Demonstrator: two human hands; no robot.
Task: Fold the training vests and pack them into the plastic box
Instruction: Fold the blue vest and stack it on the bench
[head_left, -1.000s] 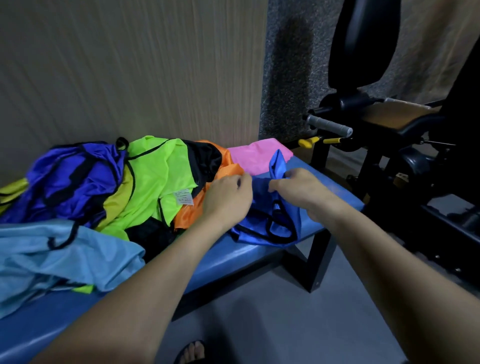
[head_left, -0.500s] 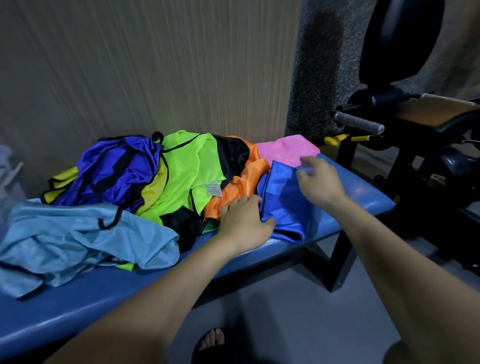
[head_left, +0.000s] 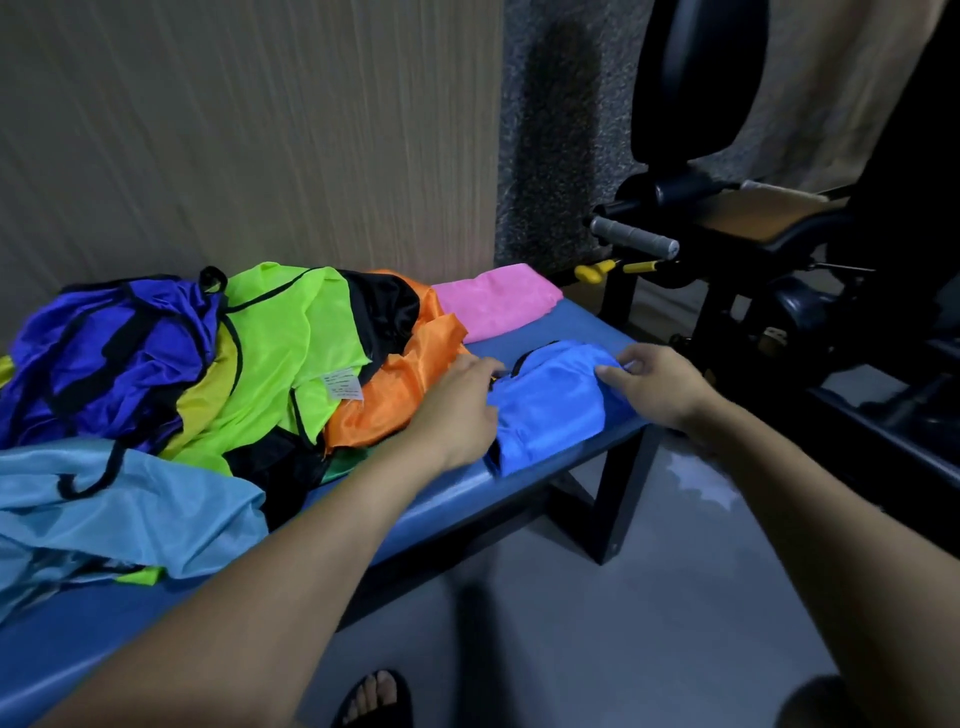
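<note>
Head view, hands: the left hand (head_left: 457, 410) lies at the left edge of the blue vest (head_left: 550, 405), fingers bent toward the cloth; whether it pinches the cloth or only presses it, I cannot tell. The right hand (head_left: 660, 384) sits at the vest's right end, thumb and fingers pinching the fabric there.
Head view, blue vest: centre right of the frame, on the near right end of the bench (head_left: 587, 322), already a compact folded packet with black trim showing at its left edge.
Head view, pink vest (head_left: 493, 299): folded flat, just above the blue one, toward the wall.
Head view, pile: left half of the frame; purple vest (head_left: 119, 348), green vest (head_left: 285, 358), orange vest (head_left: 395, 384) and pale blue vest (head_left: 130, 499) lie crumpled over one another, with black cloth between them.
Head view, box: not in view.
Progress: by my reading, early. One vest looks folded, a second is nearly done, at least four remain loose, and nothing is packed as far as shown.
Next: likely flatten the blue packet and set it by the pink one.
</note>
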